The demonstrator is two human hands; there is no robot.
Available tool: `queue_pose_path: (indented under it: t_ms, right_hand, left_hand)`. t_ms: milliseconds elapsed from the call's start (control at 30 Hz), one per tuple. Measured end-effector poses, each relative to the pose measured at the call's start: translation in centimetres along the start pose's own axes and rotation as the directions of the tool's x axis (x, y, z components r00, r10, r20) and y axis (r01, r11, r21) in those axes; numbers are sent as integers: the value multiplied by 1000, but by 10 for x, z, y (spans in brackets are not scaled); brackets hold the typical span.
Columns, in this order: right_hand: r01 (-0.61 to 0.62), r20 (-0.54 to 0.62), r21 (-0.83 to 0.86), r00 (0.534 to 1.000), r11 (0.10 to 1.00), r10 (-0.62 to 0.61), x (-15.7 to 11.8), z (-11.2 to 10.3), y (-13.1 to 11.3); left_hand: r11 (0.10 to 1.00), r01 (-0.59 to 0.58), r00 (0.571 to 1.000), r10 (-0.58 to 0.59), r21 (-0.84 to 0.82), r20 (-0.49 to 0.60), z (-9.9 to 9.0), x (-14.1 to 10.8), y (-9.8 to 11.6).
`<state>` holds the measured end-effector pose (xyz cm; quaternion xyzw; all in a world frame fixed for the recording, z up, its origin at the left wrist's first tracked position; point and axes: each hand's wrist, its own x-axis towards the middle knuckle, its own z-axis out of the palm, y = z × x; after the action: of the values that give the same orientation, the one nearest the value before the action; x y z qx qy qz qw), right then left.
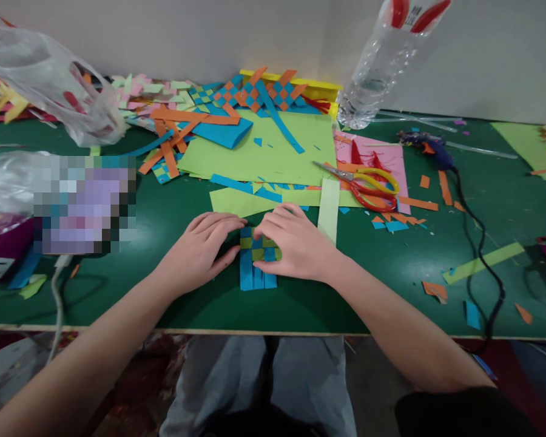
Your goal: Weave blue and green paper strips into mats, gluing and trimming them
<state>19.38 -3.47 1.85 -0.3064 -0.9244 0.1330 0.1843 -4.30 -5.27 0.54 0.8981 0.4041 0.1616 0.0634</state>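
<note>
A small blue and yellow-green woven paper piece [258, 276] lies on the table near its front edge, with blue strips hanging loose toward me. At its left edge, my left hand [204, 246] steadies it between curved fingers and thumb. My right hand [295, 243] covers the upper right of the weave, its index finger and thumb gripping the strips; part of the weave is hidden under it. A pale green paper strip [328, 209] lies just beyond my right wrist. Farther back, scissors [364, 182] with red and yellow handles rest on paper scraps.
Green sheets [259, 152] and finished orange-blue weaves [255, 94] lie at the back. A clear bottle [373, 73] stands behind the scissors. A glue gun [430, 149] trails a black cable [482, 249] at right. On the left are a blurred device [84, 209] and a plastic bag [68, 91].
</note>
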Motion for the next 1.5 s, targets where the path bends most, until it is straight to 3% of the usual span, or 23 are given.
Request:
queue_pose_path:
  t_ms: [367, 1500]
  right_hand:
    - [82, 69, -80, 995, 993, -76, 2, 4, -2]
    - [105, 99, -41, 990, 994, -100, 2, 7, -2]
  left_hand:
    - [1000, 23, 999, -23, -1, 31, 3, 0, -1]
    - [999, -32, 999, 31, 25, 28, 3, 0, 0]
